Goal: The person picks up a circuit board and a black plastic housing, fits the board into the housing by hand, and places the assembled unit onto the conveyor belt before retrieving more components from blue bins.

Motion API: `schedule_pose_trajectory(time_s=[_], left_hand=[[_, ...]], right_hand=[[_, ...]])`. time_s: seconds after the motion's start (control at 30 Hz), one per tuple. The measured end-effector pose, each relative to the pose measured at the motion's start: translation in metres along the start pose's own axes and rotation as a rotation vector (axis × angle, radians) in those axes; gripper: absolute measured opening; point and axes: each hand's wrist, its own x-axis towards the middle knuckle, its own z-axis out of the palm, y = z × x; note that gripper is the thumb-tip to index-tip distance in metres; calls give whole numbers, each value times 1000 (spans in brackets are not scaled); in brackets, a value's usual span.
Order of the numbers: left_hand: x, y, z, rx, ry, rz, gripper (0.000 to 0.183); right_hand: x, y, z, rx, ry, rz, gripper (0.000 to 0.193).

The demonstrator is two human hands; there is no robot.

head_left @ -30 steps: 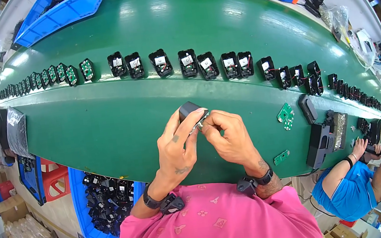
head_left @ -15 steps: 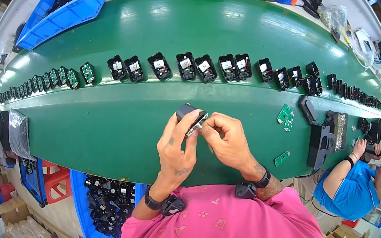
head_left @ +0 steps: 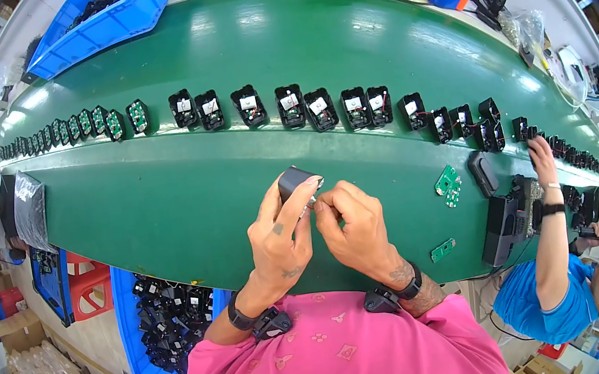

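Observation:
My left hand [head_left: 278, 227] is closed round a small black plastic housing [head_left: 295, 181] and holds it above the green table. Its smooth outer side faces up, and a little of the inner parts shows along the right edge. Close against that edge is my right hand [head_left: 352, 222], fingers curled and thumb and forefinger pinched together. Whatever lies in that pinch is too small or hidden to make out. Beyond both hands, a row of open black housings [head_left: 291, 107] with white pieces inside stretches across the table.
Housings with green boards [head_left: 137, 117] continue the row leftward. Loose circuit boards [head_left: 448, 181] lie to my right, near a black device [head_left: 502, 230]. A blue bin of black parts [head_left: 173, 317] stands below the table's left edge. A co-worker's arm [head_left: 551, 229] reaches across at right.
The housing in my left hand has turned, so its inner side shows less. My right fingers have curled in more. The co-worker at right has stretched an arm out to the row.

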Motion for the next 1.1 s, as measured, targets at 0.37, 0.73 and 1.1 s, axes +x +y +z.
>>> schedule_pose_trajectory(time_s=[0.37, 0.73, 1.1], left_hand=[[4, -13, 2, -90, -75, -109, 47], [2, -17, -13, -434, -301, -536, 55], [-5, -17, 3, -292, -170, -394, 52]], right_hand=[[5, 7, 1, -85, 18, -60, 7], [-7, 25, -17, 438, -156, 400, 8], [-6, 29, -18, 448, -163, 334, 18]])
